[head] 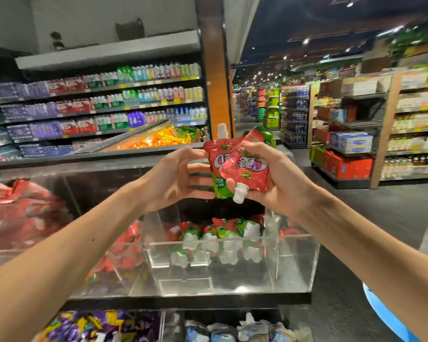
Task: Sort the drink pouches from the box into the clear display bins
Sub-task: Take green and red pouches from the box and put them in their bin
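Both hands are raised above a clear display bin (292, 257). My right hand (279, 178) grips a red and green drink pouch (247, 166) turned upside down, its white cap pointing down. Behind it a second red pouch (214, 156) stands upright with its white cap on top; my left hand (176, 178) holds its left edge with the fingertips. A third pouch top shows behind my right hand. Inside the bin lie several red and green pouches (223, 233) with white caps. The box is not in view.
To the left another clear bin (67, 191) holds red packets. Lower bins hold purple packets (94, 324) and blue-white pouches (232, 332). An orange-filled bin (158, 139) sits behind. Drink shelves line the back; an aisle runs on the right, with a blue object (391, 317) at floor level.
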